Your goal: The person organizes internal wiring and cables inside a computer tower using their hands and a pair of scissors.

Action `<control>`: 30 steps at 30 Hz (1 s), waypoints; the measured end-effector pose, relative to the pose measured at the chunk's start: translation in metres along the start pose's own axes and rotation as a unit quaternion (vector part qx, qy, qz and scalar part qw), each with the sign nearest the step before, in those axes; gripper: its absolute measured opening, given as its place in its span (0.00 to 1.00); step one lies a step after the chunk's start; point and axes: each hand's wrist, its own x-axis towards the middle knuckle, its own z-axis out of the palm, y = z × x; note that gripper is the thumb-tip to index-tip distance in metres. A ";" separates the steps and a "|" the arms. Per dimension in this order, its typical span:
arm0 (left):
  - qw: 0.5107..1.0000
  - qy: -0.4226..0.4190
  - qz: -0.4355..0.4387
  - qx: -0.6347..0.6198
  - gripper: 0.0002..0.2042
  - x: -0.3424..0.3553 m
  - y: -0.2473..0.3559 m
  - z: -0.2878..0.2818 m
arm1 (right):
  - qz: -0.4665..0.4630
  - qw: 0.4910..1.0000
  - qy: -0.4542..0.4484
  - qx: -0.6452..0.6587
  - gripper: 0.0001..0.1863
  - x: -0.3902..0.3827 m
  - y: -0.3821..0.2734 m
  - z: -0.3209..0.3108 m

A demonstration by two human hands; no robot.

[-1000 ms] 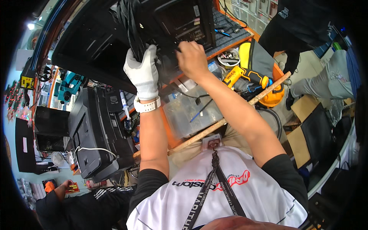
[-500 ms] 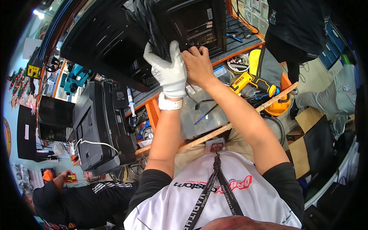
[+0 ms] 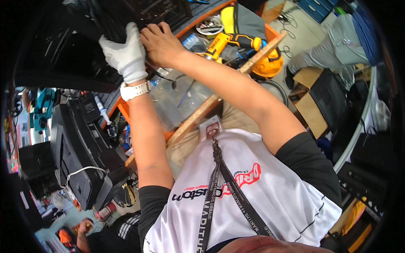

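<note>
Head view: both hands press together on a black computer case [image 3: 80, 46] at the frame's upper left, the gloved left hand [image 3: 123, 52] gripping its edge, the bare right hand [image 3: 162, 42] touching beside it. Its long axis is unclear. A yellow drill [image 3: 228, 41] lies right of it; a small rectangular badge [image 3: 210, 130] hangs mid-frame.

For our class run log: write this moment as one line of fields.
left hand: gloved, on black case | right hand: bare, on case beside it | yellow drill: lying on bench, untouched
</note>
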 end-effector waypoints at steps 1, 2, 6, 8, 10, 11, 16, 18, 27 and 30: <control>0.999 0.029 0.029 -0.035 0.43 0.001 -0.004 0.002 | 0.004 1.000 0.019 0.016 0.30 -0.001 0.000 -0.007; 0.999 0.004 -0.012 -0.030 0.43 0.002 -0.007 0.004 | 0.013 1.000 -0.008 0.024 0.30 -0.007 0.002 -0.017; 0.999 -0.008 0.005 0.047 0.44 0.008 -0.003 0.003 | 0.050 0.989 0.067 0.124 0.47 -0.053 0.041 -0.073; 0.996 -0.009 0.037 0.081 0.48 0.007 0.002 -0.002 | 0.090 0.989 -0.006 0.119 0.32 -0.076 0.090 -0.102; 0.996 -0.037 -0.007 0.075 0.51 0.002 0.004 -0.009 | 0.196 0.968 -0.158 0.026 0.31 -0.096 0.135 -0.121; 0.997 -0.045 0.016 0.055 0.50 -0.002 0.004 -0.013 | 0.220 0.949 -0.224 -0.038 0.33 -0.106 0.152 -0.125; 0.986 -0.052 0.088 -0.135 0.44 -0.012 -0.006 -0.039 | 0.221 0.908 -0.355 -0.032 0.35 -0.132 0.196 -0.125; 0.970 -0.014 0.159 -0.185 0.35 -0.016 -0.009 -0.059 | 0.217 0.909 -0.355 -0.036 0.34 -0.134 0.203 -0.126; 0.913 -0.402 0.049 -0.044 0.09 -0.084 -0.011 -0.171 | 0.237 0.914 -0.318 0.083 0.29 -0.137 0.212 -0.136; 0.797 -0.589 0.009 0.133 0.18 -0.107 -0.024 -0.161 | 0.250 0.912 -0.317 0.070 0.28 -0.131 0.214 -0.126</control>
